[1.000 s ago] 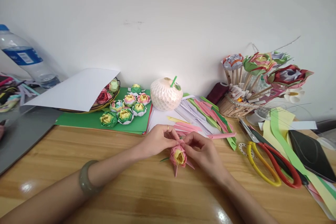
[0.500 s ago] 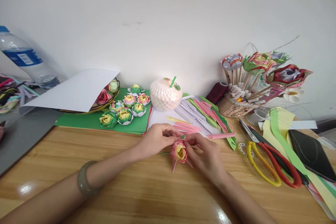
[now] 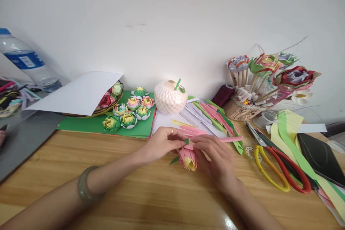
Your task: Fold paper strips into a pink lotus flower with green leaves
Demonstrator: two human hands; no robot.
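Between my two hands, just above the wooden tabletop, is a folded paper flower [image 3: 188, 158] with pink outer petals and a yellow centre, tilted toward me. My left hand [image 3: 164, 143] is closed, its thumb and fingers pinching the flower's upper left edge near a small green paper piece [image 3: 186, 141]. Another green strip [image 3: 174, 160] sticks out at the flower's left. On the other side, my right hand [image 3: 215, 154] holds the flower's upper right edge with bent fingers; its fingertips are partly hidden.
Finished paper flowers [image 3: 128, 119] lie on green paper [image 3: 81, 125]. Behind my hands stand a white textured ornament [image 3: 170, 99] and paper strips [image 3: 205, 118]. To the right are scissors [image 3: 277, 169], a black phone-like slab [image 3: 320, 154] and a basket of stemmed paper flowers [image 3: 239, 109]. A water bottle [image 3: 27, 61] stands left.
The flower has tipped and turned, its yellow centre now facing lower right. My right hand has shifted slightly right and its fingers have moved over the flower's top. My left hand stays nearly still.
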